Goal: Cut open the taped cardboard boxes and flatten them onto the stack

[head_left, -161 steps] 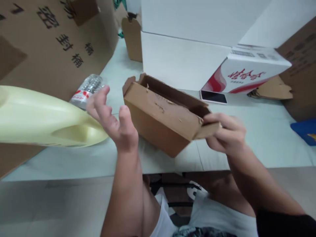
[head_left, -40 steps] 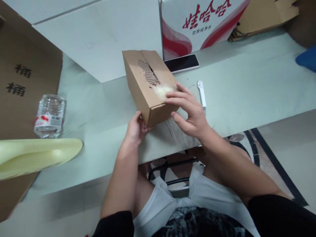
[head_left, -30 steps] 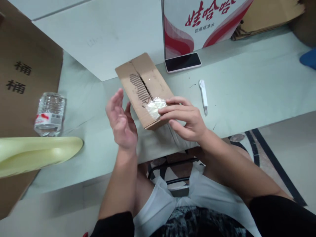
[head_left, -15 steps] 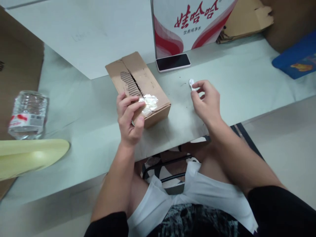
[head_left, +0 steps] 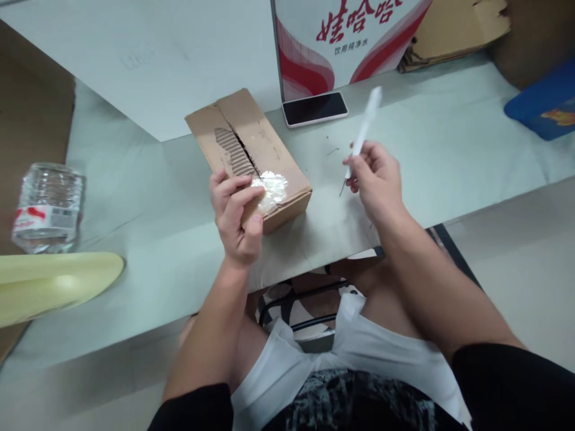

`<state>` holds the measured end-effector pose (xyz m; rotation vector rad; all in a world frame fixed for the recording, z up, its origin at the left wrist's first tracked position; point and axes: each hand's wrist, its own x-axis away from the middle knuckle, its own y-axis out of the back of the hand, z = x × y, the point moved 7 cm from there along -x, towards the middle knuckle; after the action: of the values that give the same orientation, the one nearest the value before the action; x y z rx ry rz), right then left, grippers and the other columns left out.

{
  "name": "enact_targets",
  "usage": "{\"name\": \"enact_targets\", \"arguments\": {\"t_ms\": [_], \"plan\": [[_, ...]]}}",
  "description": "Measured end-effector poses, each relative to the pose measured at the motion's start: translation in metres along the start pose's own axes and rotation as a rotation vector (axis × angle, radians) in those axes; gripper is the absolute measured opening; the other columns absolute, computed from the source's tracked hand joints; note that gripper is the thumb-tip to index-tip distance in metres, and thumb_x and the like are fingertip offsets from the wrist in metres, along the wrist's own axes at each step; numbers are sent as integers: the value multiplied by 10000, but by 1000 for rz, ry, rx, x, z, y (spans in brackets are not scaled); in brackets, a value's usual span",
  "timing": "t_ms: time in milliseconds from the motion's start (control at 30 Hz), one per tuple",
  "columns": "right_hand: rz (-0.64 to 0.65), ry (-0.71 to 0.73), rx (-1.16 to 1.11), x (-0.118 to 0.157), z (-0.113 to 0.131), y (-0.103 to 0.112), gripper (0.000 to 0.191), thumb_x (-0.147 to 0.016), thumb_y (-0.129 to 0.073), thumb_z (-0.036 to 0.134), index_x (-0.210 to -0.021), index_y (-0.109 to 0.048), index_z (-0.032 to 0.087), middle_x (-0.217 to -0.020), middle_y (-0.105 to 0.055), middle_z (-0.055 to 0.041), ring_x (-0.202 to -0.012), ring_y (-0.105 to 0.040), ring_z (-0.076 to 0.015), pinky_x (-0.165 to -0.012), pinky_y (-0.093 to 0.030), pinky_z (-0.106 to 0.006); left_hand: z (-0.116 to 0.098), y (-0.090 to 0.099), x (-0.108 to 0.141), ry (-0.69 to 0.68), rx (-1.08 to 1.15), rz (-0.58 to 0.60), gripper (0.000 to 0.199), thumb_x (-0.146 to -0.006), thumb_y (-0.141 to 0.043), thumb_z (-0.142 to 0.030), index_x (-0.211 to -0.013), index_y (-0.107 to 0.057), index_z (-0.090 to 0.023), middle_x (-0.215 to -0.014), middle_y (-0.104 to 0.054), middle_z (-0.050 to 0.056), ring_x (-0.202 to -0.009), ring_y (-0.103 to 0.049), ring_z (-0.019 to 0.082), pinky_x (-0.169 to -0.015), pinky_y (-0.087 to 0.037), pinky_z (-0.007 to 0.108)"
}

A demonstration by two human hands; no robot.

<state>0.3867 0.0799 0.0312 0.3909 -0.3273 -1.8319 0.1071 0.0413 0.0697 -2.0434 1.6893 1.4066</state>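
A brown cardboard box (head_left: 269, 143) is on the table in front of me, with a torn patch, a dark split along its top seam and shiny clear tape near the front. My left hand (head_left: 238, 215) grips its near left corner, fingers over the top and thumb at the front side. To the right of the box, my right hand (head_left: 375, 176) pinches a slim white-handled tool (head_left: 366, 123). Its handle points up and away, slightly blurred, while a thin dark tip sticks out below my fingers. The tool is apart from the box; its exact kind is unclear.
A phone (head_left: 314, 109) lies behind the box, before a white and red carton (head_left: 350, 54). On the left are a water bottle (head_left: 47, 206) and a pale yellow curved object (head_left: 63, 287). A blue container (head_left: 543, 105) and cardboard (head_left: 453, 36) stand at right.
The white tool has swung into clear view in my right hand, its handle now pointing up and its thin tip down. My left hand keeps its hold on the box.
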Motion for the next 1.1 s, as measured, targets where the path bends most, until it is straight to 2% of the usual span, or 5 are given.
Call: {"name": "enact_targets", "arguments": {"t_ms": [233, 367, 700, 900, 1100], "plan": [[-287, 523, -277, 41, 52, 25, 266, -929, -545, 533, -1053, -477, 307, -941, -604, -46, -860, -680, -224, -577, -545, -344, -23, -11, 10, -64, -14, 1, 362, -966, -423, -552, -1072, -693, -334, -1165, -670, 45, -1252, -596, 297, -1287, -277, 593], [-279, 722, -390, 62, 82, 26, 164, -921, -617, 432, -938, -532, 292, -868, -576, -14, -852, -663, -199, -684, -595, -369, -26, -17, 13, -49, 7, 45, 408, -979, -416, -579, -1096, -698, -308, -1194, -666, 58, -1335, -559, 295, -1304, -247, 601], [56, 670, -10, 86, 104, -6, 184, -1005, -548, 424, -1019, -670, 287, -1028, -719, -69, -985, -723, -244, -958, -615, -508, -20, -20, 13, 20, 4, 95, 449, -961, -413, -622, -1148, -702, -334, -1233, -690, 37, -1268, -620, 289, -1318, -240, 603], [-22, 831, 7, 90, 112, -9, 82, -980, -604, 267, -1035, -664, 257, -1062, -769, -54, -989, -756, -204, -881, -645, -400, -34, -17, 11, -200, 36, -26, 321, -1010, -463, -432, -1212, -678, -304, -1230, -663, 32, -1178, -646, 215, -1239, -382, 531], [-52, 879, -26, 91, 111, -13, 115, -955, -660, 229, -1070, -664, 230, -1021, -791, -50, -971, -781, -189, -840, -651, -332, -33, -18, 11, -221, -59, -50, 332, -1019, -430, -479, -1182, -660, -303, -1203, -672, 29, -1135, -660, 216, -1193, -444, 545]]}}
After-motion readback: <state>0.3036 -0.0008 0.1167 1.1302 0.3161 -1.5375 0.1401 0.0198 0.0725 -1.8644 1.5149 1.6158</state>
